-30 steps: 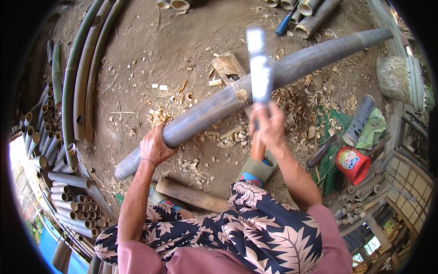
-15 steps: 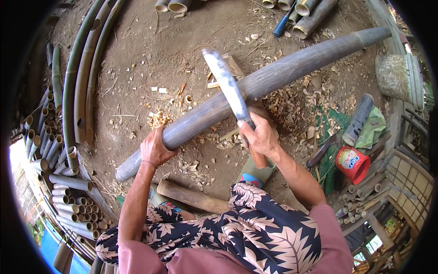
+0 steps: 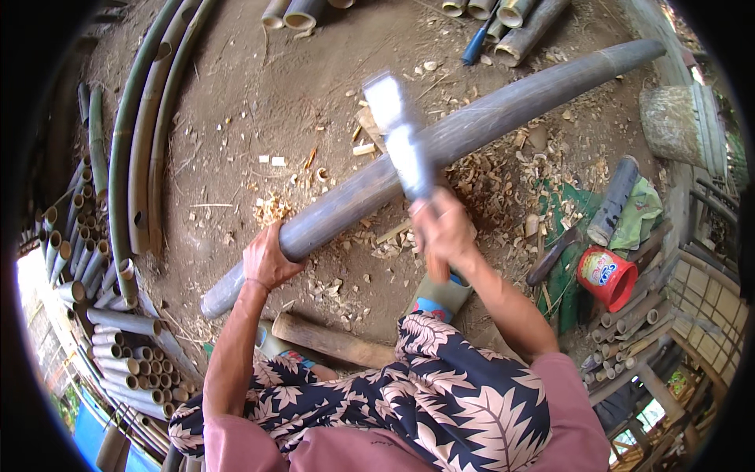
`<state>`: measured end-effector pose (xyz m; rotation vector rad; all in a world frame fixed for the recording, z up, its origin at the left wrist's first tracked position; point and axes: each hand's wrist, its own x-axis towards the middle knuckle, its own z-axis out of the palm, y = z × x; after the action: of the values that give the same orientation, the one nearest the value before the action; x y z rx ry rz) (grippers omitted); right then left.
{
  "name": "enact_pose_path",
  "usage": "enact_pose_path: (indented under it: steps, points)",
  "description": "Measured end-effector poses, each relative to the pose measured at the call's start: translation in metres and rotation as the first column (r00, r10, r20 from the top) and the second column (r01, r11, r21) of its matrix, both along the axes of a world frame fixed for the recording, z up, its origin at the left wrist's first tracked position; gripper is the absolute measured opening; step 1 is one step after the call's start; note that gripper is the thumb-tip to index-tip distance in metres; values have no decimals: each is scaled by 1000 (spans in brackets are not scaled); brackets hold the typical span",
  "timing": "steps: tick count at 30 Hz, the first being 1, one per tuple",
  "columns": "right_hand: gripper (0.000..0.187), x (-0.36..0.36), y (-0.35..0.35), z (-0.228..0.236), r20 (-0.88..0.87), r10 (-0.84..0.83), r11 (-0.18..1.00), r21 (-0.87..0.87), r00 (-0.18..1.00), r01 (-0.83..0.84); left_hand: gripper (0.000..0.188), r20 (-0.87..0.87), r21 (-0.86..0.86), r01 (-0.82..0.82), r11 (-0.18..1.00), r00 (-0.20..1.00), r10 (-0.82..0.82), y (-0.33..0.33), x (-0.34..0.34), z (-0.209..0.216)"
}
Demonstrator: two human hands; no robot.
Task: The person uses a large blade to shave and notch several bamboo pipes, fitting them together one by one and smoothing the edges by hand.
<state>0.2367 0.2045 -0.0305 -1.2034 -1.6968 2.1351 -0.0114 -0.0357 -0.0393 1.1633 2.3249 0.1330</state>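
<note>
A long grey bamboo pole (image 3: 503, 122) lies slantwise across the view, from near left to far right. My left hand (image 3: 271, 257) is closed around it close to its near left end. In my right hand (image 3: 444, 228) is a machete (image 3: 405, 153), gripped by its brown wooden handle. The broad blade points away from me and crosses over the middle of the pole, blurred by motion. Whether its edge touches the bamboo I cannot tell. Beneath the pole's middle a wood block (image 3: 370, 126) partly shows.
Wood chips (image 3: 495, 177) litter the dirt around the pole. To the right are a red bucket (image 3: 607, 279), a dark sheathed-looking tool (image 3: 553, 257) and a grey bucket (image 3: 680, 130). Long bamboo poles (image 3: 145, 149) and stacked bamboo pieces (image 3: 134, 366) line the left. A split bamboo length (image 3: 330, 338) lies by my feet.
The machete has turned in my right hand, so more of its blade face shows, and it is now blurred. My left hand keeps its hold on the pole.
</note>
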Motion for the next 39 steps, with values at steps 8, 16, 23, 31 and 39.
enact_pose_path:
  steps: [8, 16, 23, 31, 39]
  points:
    - [36, 46, 13, 30, 41, -168, 678, 731, 985, 85, 79, -14, -129, -37, 991, 999, 35, 13, 15, 35]
    - [34, 100, 75, 9, 184, -431, 389, 921, 883, -1, 88, 49, -125, 28, 992, 999, -22, 37, 23, 50]
    - [65, 52, 39, 1, 496, -323, 560, 787, 806, -260, 95, -73, -15, 96, 995, 993, -97, 16, 23, 46]
    - [61, 20, 12, -22, 494, -212, 287, 856, 843, -430, 76, -367, 128, 150, 980, 926, -94, -76, 5, 14]
    - [68, 31, 36, -27, 389, -404, 362, 899, 828, -246, 71, -254, 111, 135, 985, 962, -103, -63, 9, 22]
